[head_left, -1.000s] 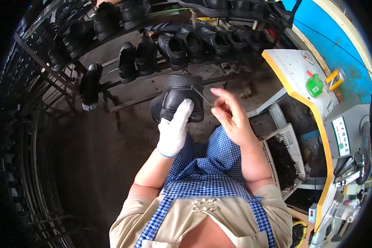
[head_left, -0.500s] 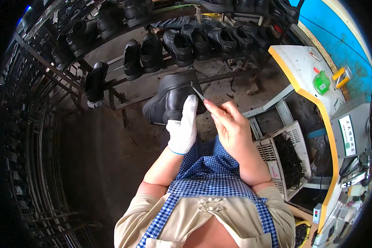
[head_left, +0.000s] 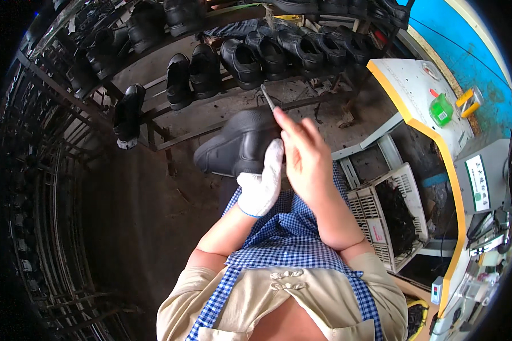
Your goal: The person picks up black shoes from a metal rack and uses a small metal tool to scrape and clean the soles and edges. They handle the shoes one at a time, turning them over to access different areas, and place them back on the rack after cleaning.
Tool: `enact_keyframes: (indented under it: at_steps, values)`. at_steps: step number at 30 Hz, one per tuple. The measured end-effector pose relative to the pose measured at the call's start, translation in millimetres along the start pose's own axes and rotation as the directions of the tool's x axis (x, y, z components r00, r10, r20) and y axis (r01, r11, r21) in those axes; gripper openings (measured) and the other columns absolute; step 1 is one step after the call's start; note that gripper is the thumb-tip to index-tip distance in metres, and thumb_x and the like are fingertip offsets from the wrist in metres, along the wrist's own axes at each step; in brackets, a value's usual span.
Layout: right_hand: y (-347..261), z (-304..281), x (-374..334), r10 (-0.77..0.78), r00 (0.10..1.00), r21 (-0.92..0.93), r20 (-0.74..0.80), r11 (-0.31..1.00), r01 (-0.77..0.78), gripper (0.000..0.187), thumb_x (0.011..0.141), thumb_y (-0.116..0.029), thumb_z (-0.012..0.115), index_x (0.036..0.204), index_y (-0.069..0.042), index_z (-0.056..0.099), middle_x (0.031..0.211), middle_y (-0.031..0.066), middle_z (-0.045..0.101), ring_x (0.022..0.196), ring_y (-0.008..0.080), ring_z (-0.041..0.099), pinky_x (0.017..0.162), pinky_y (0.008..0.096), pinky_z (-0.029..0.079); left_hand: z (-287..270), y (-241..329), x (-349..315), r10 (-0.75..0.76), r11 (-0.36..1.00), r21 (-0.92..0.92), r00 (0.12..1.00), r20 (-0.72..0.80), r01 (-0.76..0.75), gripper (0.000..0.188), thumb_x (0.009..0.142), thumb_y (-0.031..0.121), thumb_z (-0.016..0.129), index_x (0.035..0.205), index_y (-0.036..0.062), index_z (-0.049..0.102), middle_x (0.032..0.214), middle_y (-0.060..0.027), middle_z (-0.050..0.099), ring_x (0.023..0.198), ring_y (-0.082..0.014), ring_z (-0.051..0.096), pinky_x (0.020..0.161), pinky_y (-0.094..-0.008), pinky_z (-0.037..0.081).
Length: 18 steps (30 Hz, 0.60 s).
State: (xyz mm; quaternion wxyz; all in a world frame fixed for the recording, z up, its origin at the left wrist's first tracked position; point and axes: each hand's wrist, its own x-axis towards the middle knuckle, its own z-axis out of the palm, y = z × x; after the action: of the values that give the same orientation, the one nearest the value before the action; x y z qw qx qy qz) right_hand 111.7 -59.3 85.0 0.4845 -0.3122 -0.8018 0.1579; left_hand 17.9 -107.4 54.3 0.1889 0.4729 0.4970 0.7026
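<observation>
Plainly, the gloved left hand (head_left: pixel 260 184) is closed round a black shoe (head_left: pixel 233 142), its thumb laid up along the near right part and its other fingers mostly hidden behind. The shoe is held up in the air, a little left of the middle of the scene, in front of the person's blue checked apron (head_left: pixel 290 250) and on the near side of a dark metal rack (head_left: pixel 179 138).

Just to the right is the bare right hand (head_left: pixel 307 159), its fingers drawn together on a thin metal tool (head_left: pixel 268 98). That tool slants far and slightly left, and its tip reaches past the far edge of the shoe; much of its length is hidden in the grip. I cannot tell whether the right hand touches the shoe or the glove.

On the far side, more black shoes (head_left: pixel 242 63) stand in a row along the rack, with others on the level above. To the right is a white desk (head_left: pixel 407 85) with a yellow edge. A green container (head_left: pixel 441 109) and a yellow-banded jar (head_left: pixel 469 102) are side by side on it, beyond a grey box (head_left: pixel 486 170). Below the desk, right of the right forearm, a white plastic basket (head_left: pixel 418 207) holds dark scraps (head_left: pixel 393 219).
</observation>
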Motion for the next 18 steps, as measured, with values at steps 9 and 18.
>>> enact_keyframes:
  at_steps: [9, 18]
  values:
    - [23.7, -18.0, 12.8, -0.013, 1.000, 0.230, -0.012, 0.973, 0.016, 0.028, 0.084, -0.008, 0.071, 0.110, -0.001, 0.066, 0.082, 0.0097, 0.066, 0.056, 0.0108, 0.054, 0.053, 0.0259, 0.047, -13.9, 12.6, 4.4, -0.382, 0.849, -0.312, 0.903, 0.198, 0.427, 0.026, 0.094, 0.010, 0.058, 0.118, 0.0017, 0.058, 0.109, -0.0077, 0.064, 0.096, -0.0151, 0.062, 0.080, -0.0285, 0.052]
    - [98.9, -7.4, -40.6, 0.257, 0.775, 0.414, 0.578, 0.726, -0.549, 0.079, 0.074, -0.043, 0.079, 0.133, 0.001, 0.051, 0.119, 0.0133, 0.062, 0.110, 0.0202, 0.058, 0.092, 0.0328, 0.047, -39.9, -3.2, 19.0, 0.250, 0.634, 0.339, 0.599, 0.761, -0.695, 0.033, 0.079, 0.014, 0.068, 0.108, 0.0008, 0.063, 0.101, -0.0167, 0.065, 0.091, -0.0312, 0.064, 0.079, -0.0381, 0.053]
